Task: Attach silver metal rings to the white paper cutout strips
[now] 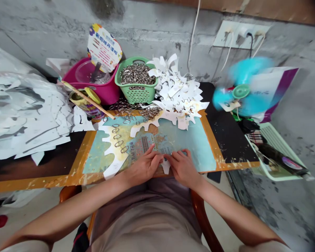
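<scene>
My left hand [144, 167] and my right hand [183, 168] meet at the front edge of the table mat. Between their fingertips is a small white cut-out piece [166, 168], its lower end showing below the fingers. Both hands pinch it, the left with its index finger raised. Left of them lies a white scalloped paper strip [112, 168] with yellowish stains, and several oval metal rings [118, 143] rest along it. Another scalloped strip [166, 114] curves behind the hands toward a heap of white cut-outs [177, 85].
A green basket [137, 93] full of metal rings and a magenta basket [109, 91] stand against the wall. A brush [90, 101] lies across an open can [93, 111]. White paper pieces [36, 115] pile up at left; a blue fan [241, 91] spins at right beside a pale green tray [286, 140].
</scene>
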`<state>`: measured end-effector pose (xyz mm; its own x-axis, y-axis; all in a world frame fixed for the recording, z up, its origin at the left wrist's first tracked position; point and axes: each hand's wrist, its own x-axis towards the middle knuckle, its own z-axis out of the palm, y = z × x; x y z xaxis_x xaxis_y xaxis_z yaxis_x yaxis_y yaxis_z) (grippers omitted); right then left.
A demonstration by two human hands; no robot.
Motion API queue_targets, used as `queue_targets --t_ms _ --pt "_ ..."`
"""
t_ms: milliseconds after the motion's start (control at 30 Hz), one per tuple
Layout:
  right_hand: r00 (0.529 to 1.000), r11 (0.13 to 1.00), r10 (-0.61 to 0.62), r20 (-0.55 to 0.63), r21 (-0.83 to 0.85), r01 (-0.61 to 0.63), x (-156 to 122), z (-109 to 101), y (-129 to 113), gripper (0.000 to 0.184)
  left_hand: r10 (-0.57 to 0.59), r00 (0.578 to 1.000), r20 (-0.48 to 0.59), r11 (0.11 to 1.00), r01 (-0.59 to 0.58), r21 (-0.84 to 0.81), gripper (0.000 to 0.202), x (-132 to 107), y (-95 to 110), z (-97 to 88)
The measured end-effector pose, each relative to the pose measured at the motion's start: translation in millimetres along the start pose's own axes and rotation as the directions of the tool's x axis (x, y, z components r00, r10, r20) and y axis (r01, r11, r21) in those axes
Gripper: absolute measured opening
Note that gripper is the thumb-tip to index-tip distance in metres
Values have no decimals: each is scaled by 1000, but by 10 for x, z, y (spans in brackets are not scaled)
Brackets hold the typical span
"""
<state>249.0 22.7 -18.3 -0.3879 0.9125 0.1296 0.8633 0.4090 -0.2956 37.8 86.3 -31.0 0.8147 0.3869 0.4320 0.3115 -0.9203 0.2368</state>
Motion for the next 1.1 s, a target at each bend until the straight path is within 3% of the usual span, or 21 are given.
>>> queue_targets --t_ms 233,367,633,733,867,967,1100 --pt "1000 999 -9 -16 38 9 -97 10 50 40 17 998 68 999 -20 46 22 25 45 -63" --pt "998 996 -66 -8 66 66 -154 -15 102 27 41 994 100 998 -46 45 36 32 86 -167" --pt "994 992 -104 18 -73 105 -108 -69 -40 20 29 986 165 992 -49 118 24 -18 165 -136" --pt "998 997 -55 12 62 54 -20 -101 -8 22 -4 988 156 990 -18 141 24 -47 211 -86" --pt "973 907 166 -162 413 -86 111 -112 122 21 -52 993 102 988 36 152 26 -86 280 -57" --pt "938 930 192 -289 357 -80 169 -89 173 25 -92 991 100 979 72 190 29 -115 334 -65" --pt "995 953 66 -79 301 -40 194 -84 168 10 -164 983 88 958 138 251 34 -150 393 -45"
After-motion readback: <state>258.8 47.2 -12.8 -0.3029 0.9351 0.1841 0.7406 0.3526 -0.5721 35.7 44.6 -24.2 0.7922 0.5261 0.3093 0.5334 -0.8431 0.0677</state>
